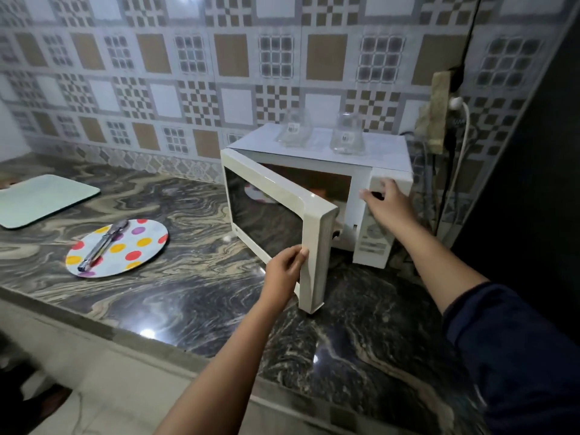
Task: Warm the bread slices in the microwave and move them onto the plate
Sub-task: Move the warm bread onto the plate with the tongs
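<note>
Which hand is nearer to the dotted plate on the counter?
Left. The left hand grips the microwave door edge, right of the plate; the right hand is farther, at the control panel.

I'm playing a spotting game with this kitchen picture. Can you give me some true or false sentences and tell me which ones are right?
1. The microwave door is partly open. True.
2. The left hand holds the edge of the door. True.
3. Bread lies on the spotted plate. False: only the tongs lie on it.
4. The right hand rests on the counter. False: it is up at the microwave's control panel.
5. Two glass jars stand on top of the microwave. True.
</note>
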Available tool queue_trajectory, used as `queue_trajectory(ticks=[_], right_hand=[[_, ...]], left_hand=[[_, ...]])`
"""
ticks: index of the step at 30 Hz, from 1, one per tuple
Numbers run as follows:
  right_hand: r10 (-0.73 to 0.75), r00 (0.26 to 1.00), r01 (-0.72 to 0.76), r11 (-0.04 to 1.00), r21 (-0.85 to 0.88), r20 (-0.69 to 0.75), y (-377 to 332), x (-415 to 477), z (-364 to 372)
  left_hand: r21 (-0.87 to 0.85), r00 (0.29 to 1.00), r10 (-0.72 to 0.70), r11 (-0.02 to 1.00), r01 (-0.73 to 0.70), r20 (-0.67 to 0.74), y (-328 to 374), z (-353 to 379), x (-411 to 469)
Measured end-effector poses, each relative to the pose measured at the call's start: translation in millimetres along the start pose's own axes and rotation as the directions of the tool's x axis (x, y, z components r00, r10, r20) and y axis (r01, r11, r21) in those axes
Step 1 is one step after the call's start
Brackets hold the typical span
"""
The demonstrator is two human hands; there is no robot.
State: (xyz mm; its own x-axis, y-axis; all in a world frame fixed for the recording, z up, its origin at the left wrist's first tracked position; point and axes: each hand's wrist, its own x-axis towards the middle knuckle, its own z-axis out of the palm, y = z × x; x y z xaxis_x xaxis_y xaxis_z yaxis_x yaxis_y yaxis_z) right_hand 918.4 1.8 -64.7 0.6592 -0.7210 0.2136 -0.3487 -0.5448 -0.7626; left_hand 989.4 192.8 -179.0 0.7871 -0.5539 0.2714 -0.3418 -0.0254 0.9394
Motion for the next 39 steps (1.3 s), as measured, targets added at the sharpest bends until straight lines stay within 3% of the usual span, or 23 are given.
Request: queue_trajectory(ticks=[3, 7, 10, 13, 19, 26, 32, 36, 39], right_hand=[[-0.077, 0.99, 0.064, 0.992, 0.107, 0.119, -27, -32, 17], [-0.297, 0.921, 0.249, 0.946, 0.206, 0.252, -74, -80, 46], [-0.418, 0.84, 0.376, 0.908, 0.186, 0.344, -106, -118, 73], [-0.488, 0.775, 0.512, 0.857, 0.054, 0.401, -131, -145, 107], [-0.478, 0.838, 0.511, 0.856, -0.073, 0.262, -187, -182, 177], [-0.446, 0.87, 0.464, 0.885, -0.044, 0.208, -232, -196, 229], [-0.507, 0.821, 0.555, 0.817, -0.159, 0.262, -254, -187, 240], [-0.509, 0.832, 0.55, 0.809, -0.21, 0.22, -250, -186, 248], [-0.569, 0.799, 0.6, 0.777, -0.189, 0.196, -251, -183, 249]], left_hand=[[0.017, 1.0, 0.025, 1.0, -0.025, -0.013, 0, -22, -20], [0.067, 0.998, 0.052, 0.996, -0.05, -0.031, -4, -60, -44], [0.042, 0.999, 0.042, 0.998, -0.041, -0.029, -4, -97, -61], [-0.001, 1.0, 0.02, 1.0, -0.02, -0.02, -5, -143, -74], [-0.053, 0.994, -0.109, 0.993, 0.107, -0.027, -22, -212, -87], [-0.147, 0.941, -0.317, 0.943, 0.3, -0.116, -41, -258, -73], [-0.13, 0.92, -0.351, 0.934, 0.332, -0.174, -36, -279, -66], [-0.105, 0.922, -0.351, 0.936, 0.337, -0.166, -31, -287, -66], [-0.085, 0.932, -0.305, 0.952, 0.294, -0.196, -40, -296, -65]])
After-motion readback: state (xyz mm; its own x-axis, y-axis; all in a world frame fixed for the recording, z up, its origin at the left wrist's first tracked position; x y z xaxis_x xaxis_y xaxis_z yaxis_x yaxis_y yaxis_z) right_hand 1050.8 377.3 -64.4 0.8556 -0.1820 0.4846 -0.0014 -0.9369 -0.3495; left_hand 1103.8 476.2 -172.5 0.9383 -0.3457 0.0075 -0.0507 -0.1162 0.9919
